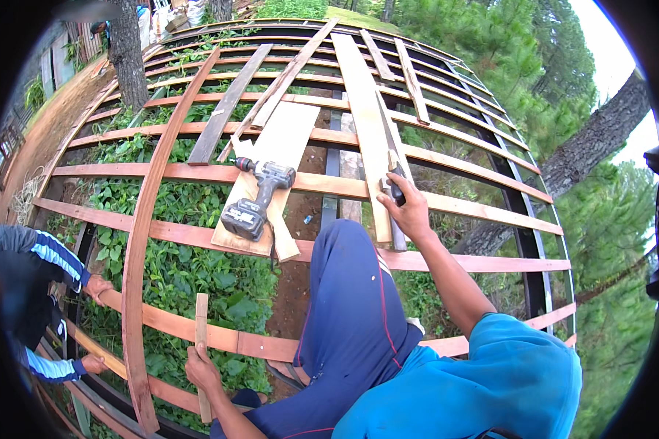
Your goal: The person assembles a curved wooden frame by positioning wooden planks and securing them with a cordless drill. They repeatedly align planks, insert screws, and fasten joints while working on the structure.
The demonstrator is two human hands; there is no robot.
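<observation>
My left hand (203, 374) is closed around a short, thin wooden strip (201, 316), held upright beside a long slat (170, 320). My right hand (408, 208) is closed on a tool with a dark handle (397, 193); a narrow grey part shows below it, and its kind is unclear. That tool is over a long pale plank (362, 121). Between my hands, past my bent knee, a grey and black cordless drill (260, 196) lies on a wide pale board (289, 135). Its chuck points to the left.
Wooden slats (483, 211) cross dark metal beams (531, 252), with open gaps over plants (198, 274) and soil. Several loose boards (231, 102) lie across them. At left, a co-worker's hands (97, 289) hold a slat. Tree trunks (128, 55) stand at both sides.
</observation>
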